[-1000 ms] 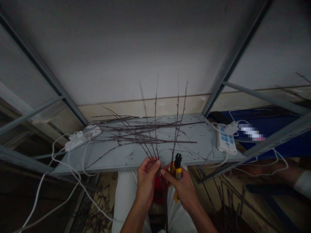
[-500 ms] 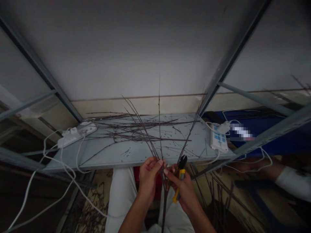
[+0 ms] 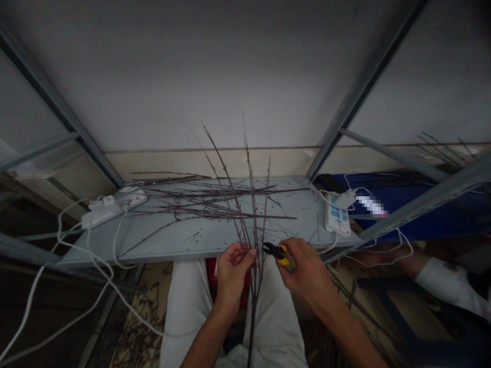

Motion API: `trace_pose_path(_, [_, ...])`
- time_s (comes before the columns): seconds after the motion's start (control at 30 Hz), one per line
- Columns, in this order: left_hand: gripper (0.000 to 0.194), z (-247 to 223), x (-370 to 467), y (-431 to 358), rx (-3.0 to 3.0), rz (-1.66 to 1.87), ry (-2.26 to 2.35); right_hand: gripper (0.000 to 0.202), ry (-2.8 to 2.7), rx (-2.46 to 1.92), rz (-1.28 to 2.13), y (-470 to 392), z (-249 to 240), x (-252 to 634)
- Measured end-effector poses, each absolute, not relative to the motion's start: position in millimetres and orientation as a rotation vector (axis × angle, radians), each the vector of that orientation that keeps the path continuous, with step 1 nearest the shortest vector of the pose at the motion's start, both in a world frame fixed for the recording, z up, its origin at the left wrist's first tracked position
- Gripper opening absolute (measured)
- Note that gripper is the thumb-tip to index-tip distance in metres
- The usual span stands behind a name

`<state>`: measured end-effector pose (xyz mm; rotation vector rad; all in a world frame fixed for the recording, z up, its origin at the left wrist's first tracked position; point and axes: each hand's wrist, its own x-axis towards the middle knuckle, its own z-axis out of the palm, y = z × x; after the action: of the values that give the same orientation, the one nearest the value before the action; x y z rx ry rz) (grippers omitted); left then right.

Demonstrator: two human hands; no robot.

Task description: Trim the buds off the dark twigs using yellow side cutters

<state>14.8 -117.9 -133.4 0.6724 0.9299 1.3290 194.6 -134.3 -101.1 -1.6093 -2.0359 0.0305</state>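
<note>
My left hand is closed around thin stems of a dark, forked branch that stands upright between my knees. Its tips fan out above the shelf. In my right hand is a pair of diagonal cutters with yellow-and-black handles. The black jaws point left, close beside the branch's right-hand stem; whether they touch it I cannot tell. Behind, more cut branches lie crosswise on the grey metal shelf, among small loose clippings.
White power strips lie at the shelf's left and right, their cables hanging down in loops. Metal uprights frame the shelf. Right of it are a blue surface and another person's sleeve. Twig scraps litter the floor.
My right hand has turned and moved away from the left, swinging the cutters from upright to pointing left at the stems. The right-hand stem now stands closer to upright.
</note>
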Motion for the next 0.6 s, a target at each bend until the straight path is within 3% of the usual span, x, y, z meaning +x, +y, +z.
trace_pose_path(0.13, [0.028, -130.6, 19.0, -121.9, 0.724, 1.312, 0.924, 0.027, -2.299, -1.696, -0.193, -120.3, -91.6, 200.1])
trace_pose_path(0.6, [0.025, -128.3, 15.8, -119.1, 0.741, 1.296, 0.934, 0.023, -2.484, -1.658, -0.421, -111.5, -91.6, 206.4])
